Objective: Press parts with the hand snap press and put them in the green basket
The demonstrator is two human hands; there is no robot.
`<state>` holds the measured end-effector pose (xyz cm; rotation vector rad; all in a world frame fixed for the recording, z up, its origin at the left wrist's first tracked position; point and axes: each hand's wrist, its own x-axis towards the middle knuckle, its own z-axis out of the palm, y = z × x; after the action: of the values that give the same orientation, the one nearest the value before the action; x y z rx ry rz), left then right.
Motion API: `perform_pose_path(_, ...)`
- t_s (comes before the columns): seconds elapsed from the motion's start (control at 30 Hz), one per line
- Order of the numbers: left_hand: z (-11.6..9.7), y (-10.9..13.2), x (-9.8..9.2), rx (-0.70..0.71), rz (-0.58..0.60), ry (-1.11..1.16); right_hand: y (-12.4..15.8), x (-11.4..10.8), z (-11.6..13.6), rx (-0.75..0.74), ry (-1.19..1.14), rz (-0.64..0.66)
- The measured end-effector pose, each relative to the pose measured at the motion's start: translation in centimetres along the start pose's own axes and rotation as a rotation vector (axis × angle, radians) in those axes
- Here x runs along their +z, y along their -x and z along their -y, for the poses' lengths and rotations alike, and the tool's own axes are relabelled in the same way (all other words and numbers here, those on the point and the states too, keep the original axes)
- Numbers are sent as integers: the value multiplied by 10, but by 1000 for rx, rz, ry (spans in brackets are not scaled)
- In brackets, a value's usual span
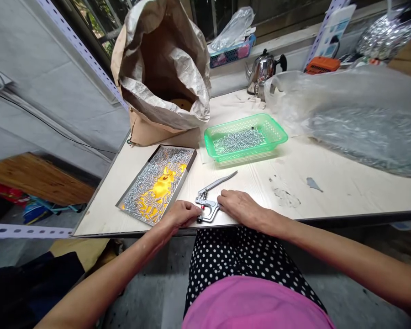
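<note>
Silver snap pliers (210,204) lie on the table near its front edge, with a C-shaped jaw, a spring and a small red piece in the jaw. One long handle slants up and away to the right, spread from the other. My right hand (240,205) is closed around the other handle. At the jaw's left side, my left hand (183,213) pinches with thumb and finger; whatever is between the fingertips is too small to make out. Left of the pliers, a shallow tray (183,183) with a yellow bottom holds many small silver metal pieces, perhaps springs.
Behind the pliers stands a green plastic basket (210,148) with more small metal pieces. A large open paper sack (171,123) is at the back left. A steel kettle (263,71) stands at the back, and a big see-through plastic bag (363,132) covers the right side.
</note>
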<state>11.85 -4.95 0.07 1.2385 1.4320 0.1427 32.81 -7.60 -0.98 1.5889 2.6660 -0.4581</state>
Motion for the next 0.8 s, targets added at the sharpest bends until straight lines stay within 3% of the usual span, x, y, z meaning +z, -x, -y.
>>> perform_pose_path(0.2,0,-4,0,-55,46,44,2,2,-1,-2,0,-28)
perform_pose_path(0.4,-5,-10,-8,-121,196,-1,0,11,-4,-26,-8,-61)
perform_pose_path(0.63,-10,-12,-7,-223,171,0,3,6,-7,-66,-11,-66)
perform_pose_path(0.8,-9,-10,-5,-225,195,5,-2,-7,-30,-97,25,-161)
